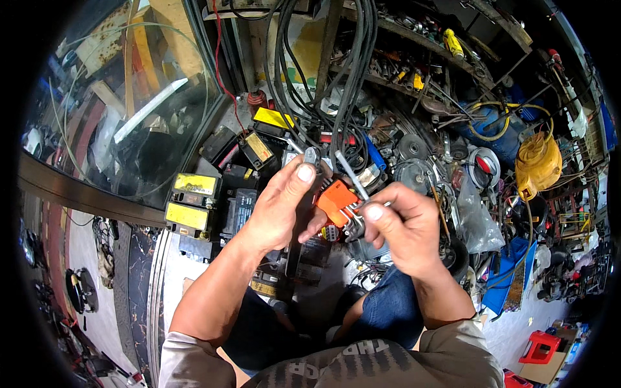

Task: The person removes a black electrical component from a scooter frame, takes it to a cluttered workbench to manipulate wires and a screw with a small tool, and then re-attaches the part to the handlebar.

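Black cables (pixel 363 45) hang at the far centre. Yellow-topped batteries (pixel 186 218) are located at the left. A clear plastic bag (pixel 479 223) lies at the right, near a blue tray (pixel 495 281).

In our left hand (pixel 278 210) we grip a dark tool (pixel 311 156), its rounded metal end beside the thumb. Our right hand (pixel 402 225) pinches a grey rod (pixel 351 174). Between our hands is an orange hex-key holder (pixel 336 198); which one bears it we cannot tell. Yellow-topped batteries (pixel 187 218) stand leftward, a blue tray (pixel 497 278) rightward.
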Demonstrator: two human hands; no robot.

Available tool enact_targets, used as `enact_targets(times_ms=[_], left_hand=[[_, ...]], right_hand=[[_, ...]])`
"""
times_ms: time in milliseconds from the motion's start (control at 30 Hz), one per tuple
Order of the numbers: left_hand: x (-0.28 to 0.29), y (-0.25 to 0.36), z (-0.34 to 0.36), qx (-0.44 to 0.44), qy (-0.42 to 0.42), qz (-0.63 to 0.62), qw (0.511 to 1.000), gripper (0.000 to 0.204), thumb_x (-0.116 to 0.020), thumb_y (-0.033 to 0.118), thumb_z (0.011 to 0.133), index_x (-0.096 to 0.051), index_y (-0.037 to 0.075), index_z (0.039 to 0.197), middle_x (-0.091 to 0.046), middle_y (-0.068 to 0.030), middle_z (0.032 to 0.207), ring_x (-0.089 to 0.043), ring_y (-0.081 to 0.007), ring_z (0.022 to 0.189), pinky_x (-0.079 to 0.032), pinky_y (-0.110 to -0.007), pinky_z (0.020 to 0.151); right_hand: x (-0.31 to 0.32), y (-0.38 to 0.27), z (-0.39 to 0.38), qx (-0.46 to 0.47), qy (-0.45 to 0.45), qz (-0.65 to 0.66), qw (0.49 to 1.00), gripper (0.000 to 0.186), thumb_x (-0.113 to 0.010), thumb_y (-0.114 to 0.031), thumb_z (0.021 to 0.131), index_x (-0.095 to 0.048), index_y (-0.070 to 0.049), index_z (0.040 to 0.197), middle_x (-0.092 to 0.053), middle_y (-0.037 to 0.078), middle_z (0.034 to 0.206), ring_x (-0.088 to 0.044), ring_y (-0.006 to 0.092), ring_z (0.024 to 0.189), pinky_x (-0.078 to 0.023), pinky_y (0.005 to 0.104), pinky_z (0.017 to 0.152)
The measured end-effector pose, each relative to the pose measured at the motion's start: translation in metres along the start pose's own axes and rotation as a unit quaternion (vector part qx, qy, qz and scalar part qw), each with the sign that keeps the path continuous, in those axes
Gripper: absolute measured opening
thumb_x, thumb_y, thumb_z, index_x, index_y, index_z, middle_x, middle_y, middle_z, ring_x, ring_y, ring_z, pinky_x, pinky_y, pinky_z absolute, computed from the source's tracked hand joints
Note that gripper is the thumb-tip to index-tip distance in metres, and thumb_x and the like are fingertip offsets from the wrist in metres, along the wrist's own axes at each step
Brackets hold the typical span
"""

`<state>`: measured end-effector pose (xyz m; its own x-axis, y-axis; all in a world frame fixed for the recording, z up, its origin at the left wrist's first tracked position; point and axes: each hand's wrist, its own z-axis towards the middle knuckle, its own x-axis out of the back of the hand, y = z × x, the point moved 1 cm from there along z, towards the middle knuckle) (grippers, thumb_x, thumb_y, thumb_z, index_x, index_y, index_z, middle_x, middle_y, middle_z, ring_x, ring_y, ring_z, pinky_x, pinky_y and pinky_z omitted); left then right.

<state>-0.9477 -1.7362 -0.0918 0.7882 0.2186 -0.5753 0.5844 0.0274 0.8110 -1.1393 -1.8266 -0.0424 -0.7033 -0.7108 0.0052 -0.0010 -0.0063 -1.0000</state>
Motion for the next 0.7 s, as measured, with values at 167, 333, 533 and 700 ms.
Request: enact_targets(times_ms=[167,333,533,700], left_hand=[[0.006,0.001,-0.001,0.080,-0.032,-0.102,0.991,0.059,-0.048,0.064,0.106,-0.057,0.008,0.124,-0.069,-0.0203,0.102,-0.052,-0.0145,0.047,-0.038,-0.024,0.037],[0.009,0.003,-0.002,0.113,-0.051,-0.169,0.978,0.059,-0.051,0.065,0.105,-0.059,0.009,0.124,-0.065,-0.0128,0.085,-0.052,-0.0169,0.045,-0.037,-0.027,0.037],[0.013,0.001,-0.003,0.103,-0.063,-0.156,0.980,0.057,-0.054,0.064,0.104,-0.058,0.010,0.122,-0.069,-0.0159,0.093,-0.055,-0.0159,0.048,-0.040,-0.026,0.038],[0.006,0.005,-0.003,0.102,-0.052,-0.143,0.983,0.057,-0.052,0.063,0.105,-0.058,0.008,0.121,-0.068,-0.0151,0.092,-0.055,-0.0156,0.048,-0.039,-0.026,0.037]], right_hand=[[0.018,0.006,0.001,0.089,0.008,0.012,0.996,0.019,-0.064,-0.013,0.104,-0.066,0.000,0.092,-0.066,0.004,0.079,-0.061,0.0081,0.068,-0.049,0.0248,0.061],[0.020,0.002,0.003,0.111,0.015,-0.088,0.990,0.016,-0.069,-0.011,0.099,-0.064,0.001,0.089,-0.064,0.003,0.076,-0.059,0.0090,0.068,-0.046,0.0268,0.062],[0.018,-0.012,0.009,0.219,0.039,-0.294,0.930,0.011,-0.079,-0.003,0.087,-0.069,0.001,0.087,-0.067,0.006,0.077,-0.061,0.0148,0.065,-0.048,0.0304,0.061],[0.024,-0.014,0.009,0.256,0.076,-0.276,0.923,0.010,-0.081,-0.002,0.083,-0.072,0.002,0.087,-0.071,0.010,0.083,-0.068,0.0194,0.071,-0.052,0.0305,0.066]])
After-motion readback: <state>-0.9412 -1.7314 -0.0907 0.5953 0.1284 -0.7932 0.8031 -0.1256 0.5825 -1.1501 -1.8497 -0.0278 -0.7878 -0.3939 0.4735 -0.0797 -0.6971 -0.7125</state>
